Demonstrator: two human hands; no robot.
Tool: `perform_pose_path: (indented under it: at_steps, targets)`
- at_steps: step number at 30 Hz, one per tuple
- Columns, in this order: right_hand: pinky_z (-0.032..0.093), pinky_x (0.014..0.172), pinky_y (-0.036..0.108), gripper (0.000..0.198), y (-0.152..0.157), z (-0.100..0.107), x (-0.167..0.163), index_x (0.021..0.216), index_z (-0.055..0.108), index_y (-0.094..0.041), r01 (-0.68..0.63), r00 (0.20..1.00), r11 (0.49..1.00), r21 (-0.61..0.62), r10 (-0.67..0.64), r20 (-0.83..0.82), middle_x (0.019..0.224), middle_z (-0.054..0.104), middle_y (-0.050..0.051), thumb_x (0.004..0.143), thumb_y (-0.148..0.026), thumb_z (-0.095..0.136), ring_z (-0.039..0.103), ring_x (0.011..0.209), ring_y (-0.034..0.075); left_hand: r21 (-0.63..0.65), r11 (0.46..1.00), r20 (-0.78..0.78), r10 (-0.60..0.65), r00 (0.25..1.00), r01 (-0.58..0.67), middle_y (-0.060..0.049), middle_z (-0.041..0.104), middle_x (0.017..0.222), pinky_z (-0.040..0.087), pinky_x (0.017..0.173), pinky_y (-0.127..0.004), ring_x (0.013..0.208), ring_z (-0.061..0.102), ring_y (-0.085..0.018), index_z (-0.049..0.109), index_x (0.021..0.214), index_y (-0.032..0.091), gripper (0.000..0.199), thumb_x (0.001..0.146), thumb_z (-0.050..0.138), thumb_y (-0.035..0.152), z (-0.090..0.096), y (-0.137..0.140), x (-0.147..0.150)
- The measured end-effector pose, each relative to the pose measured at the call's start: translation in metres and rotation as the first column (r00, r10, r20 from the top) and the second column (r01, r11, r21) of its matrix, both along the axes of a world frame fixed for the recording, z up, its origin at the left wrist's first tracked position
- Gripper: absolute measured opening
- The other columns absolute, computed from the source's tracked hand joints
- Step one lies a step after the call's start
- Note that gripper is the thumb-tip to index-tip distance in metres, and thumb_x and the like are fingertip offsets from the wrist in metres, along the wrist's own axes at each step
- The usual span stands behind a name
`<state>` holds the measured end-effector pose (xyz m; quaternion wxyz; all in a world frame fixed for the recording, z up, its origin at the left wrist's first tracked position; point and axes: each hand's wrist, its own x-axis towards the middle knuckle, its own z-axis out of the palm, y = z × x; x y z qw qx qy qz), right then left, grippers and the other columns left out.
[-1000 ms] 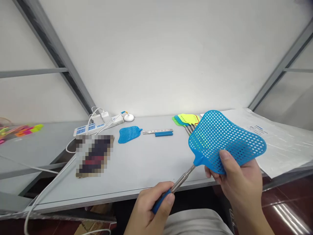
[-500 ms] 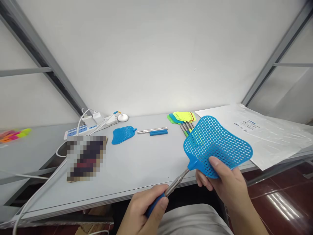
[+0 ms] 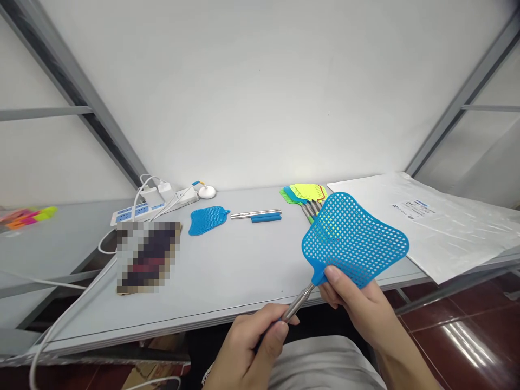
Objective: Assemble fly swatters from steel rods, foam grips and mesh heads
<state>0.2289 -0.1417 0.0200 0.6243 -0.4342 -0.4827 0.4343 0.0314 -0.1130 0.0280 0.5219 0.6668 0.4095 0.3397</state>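
Note:
A blue fly swatter with a perforated head and a metal telescopic rod is held between both hands, above the table's front edge. My left hand is wrapped round its handle, whose blue grip is mostly hidden by the fingers. My right hand pinches the base of the head, thumb on the near face and fingers behind. On the table lie a loose blue swatter head, metal rods and blue handle grips. A stack of green, blue and yellow fly swatters rests at the back, partly covered by the held head.
A white plastic mailing bag covers the table's right side. To the left are a power strip with plugs and cables, a round white device and a pixelated flat object. Bright coloured items lie far left.
My right hand has slid along the swatter head toward its neck. My left hand has shifted up the handle, covering more of the blue grip. The view has moved slightly.

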Motion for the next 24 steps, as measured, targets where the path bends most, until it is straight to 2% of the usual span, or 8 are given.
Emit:
perform_pose_path:
  at_steps: [3,9,13,15,18,20,22,24]
  targets:
    - [0.032,0.053,0.027,0.034,-0.003,-0.004,-0.003,0.07,0.041,-0.023,0.011,0.999,1.0,0.005,-0.011,-0.035,0.062,0.034,-0.005,0.1,-0.037,0.044,0.034,0.056,0.012,0.03,0.999,-0.009,0.012,1.0,-0.012,-0.006,0.073,0.08,0.051,0.081,-0.031,0.083,0.064,-0.025,0.081,0.088,0.029,0.031,0.083,0.062,0.054,0.003,0.003,-0.002]
    - [0.035,0.053,0.028,0.04,-0.002,-0.003,-0.008,0.062,0.049,-0.021,0.165,0.979,0.982,-0.09,-0.151,0.139,0.059,0.044,-0.003,0.091,-0.048,0.057,0.04,0.054,0.013,0.095,0.995,-0.061,-0.005,0.998,0.011,-0.003,0.069,0.069,0.05,0.078,-0.029,0.074,0.062,-0.022,0.08,0.098,0.029,0.031,0.087,0.059,0.05,0.005,0.004,-0.005]
    - [0.04,0.057,0.029,0.036,0.0,-0.005,-0.018,0.065,0.06,-0.02,0.287,0.956,0.939,-0.188,-0.268,0.117,0.065,0.057,0.0,0.085,-0.05,0.065,0.049,0.06,0.014,-0.031,0.999,0.035,-0.041,0.999,0.042,-0.002,0.061,0.06,0.048,0.061,-0.025,0.061,0.056,-0.017,0.078,0.103,0.027,0.032,0.086,0.063,0.049,-0.001,0.005,-0.011]
    - [0.04,0.057,0.029,0.037,0.001,-0.006,-0.023,0.063,0.06,-0.02,0.32,0.947,0.931,-0.175,-0.307,0.099,0.062,0.056,0.0,0.085,-0.049,0.065,0.048,0.058,0.014,-0.182,0.965,0.157,-0.162,0.974,0.19,-0.002,0.062,0.063,0.043,0.053,-0.023,0.051,0.05,-0.012,0.071,0.119,0.026,0.045,0.083,0.065,0.052,-0.005,0.009,-0.019]
    - [0.039,0.055,0.029,0.035,0.004,-0.006,-0.03,0.062,0.058,-0.021,0.394,0.919,0.914,-0.096,-0.395,0.015,0.061,0.054,-0.001,0.084,-0.047,0.067,0.047,0.055,0.013,-0.297,0.822,0.505,-0.297,0.81,0.487,-0.007,0.067,0.072,0.038,0.043,-0.023,0.039,0.044,-0.009,0.055,0.139,0.025,0.076,0.08,0.053,0.073,-0.008,0.017,-0.028]
    - [0.038,0.054,0.029,0.033,0.007,-0.006,-0.036,0.064,0.057,-0.021,0.461,0.884,0.885,-0.062,-0.464,-0.057,0.06,0.053,-0.002,0.085,-0.044,0.067,0.047,0.055,0.013,-0.317,0.791,0.688,-0.189,0.701,0.524,-0.009,0.066,0.078,0.039,0.041,-0.025,0.039,0.045,-0.009,0.058,0.136,0.025,0.088,0.074,0.043,0.085,-0.007,0.019,-0.026]
    - [0.037,0.052,0.029,0.032,0.01,-0.007,-0.044,0.065,0.055,-0.022,0.514,0.85,0.857,-0.028,-0.514,-0.114,0.058,0.049,-0.003,0.084,-0.044,0.068,0.045,0.054,0.013,-0.359,0.834,0.778,0.019,0.628,0.419,-0.006,0.063,0.078,0.042,0.045,-0.025,0.046,0.049,-0.011,0.065,0.125,0.027,0.082,0.07,0.049,0.086,-0.007,0.017,-0.013]
    - [0.036,0.051,0.028,0.033,0.012,-0.008,-0.052,0.065,0.052,-0.022,0.538,0.833,0.843,-0.002,-0.532,-0.155,0.057,0.046,-0.004,0.083,-0.044,0.07,0.043,0.053,0.012,-0.362,0.896,0.815,0.169,0.554,0.258,-0.001,0.058,0.073,0.046,0.054,-0.025,0.056,0.052,-0.012,0.069,0.114,0.029,0.061,0.071,0.067,0.072,-0.01,0.01,0.008]
